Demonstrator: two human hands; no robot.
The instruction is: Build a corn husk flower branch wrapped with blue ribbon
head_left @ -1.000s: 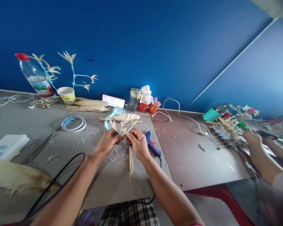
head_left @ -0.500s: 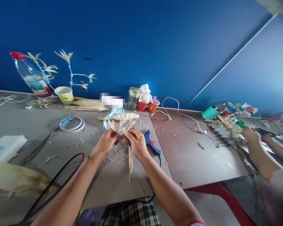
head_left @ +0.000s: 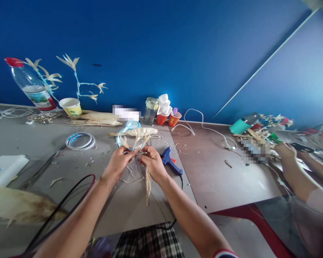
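Presently catalogued: one husk sprig (head_left: 139,139), a small cluster of pale, dried leaf blades bound with light blue ribbon (head_left: 119,136). It is being held above the table between both hands, and one long husk strip (head_left: 147,186) is hanging down below the right hand. The left hand (head_left: 118,163) is pinching the sprig's base from the left, fingers closed on it. The right hand (head_left: 152,163) is curling shut around the same bound point from the right, its thumb meeting the left fingertips. By my judgement the sprig is very light, dry and papery, stiff enough to keep its shape but likely to crease or snap at the tips. It is best gripped at the wrapped base, never by the blades. A blue glue gun (head_left: 171,163) is lying just right of the right hand, and tape rings (head_left: 79,141) are lying well to the left of the left hand.
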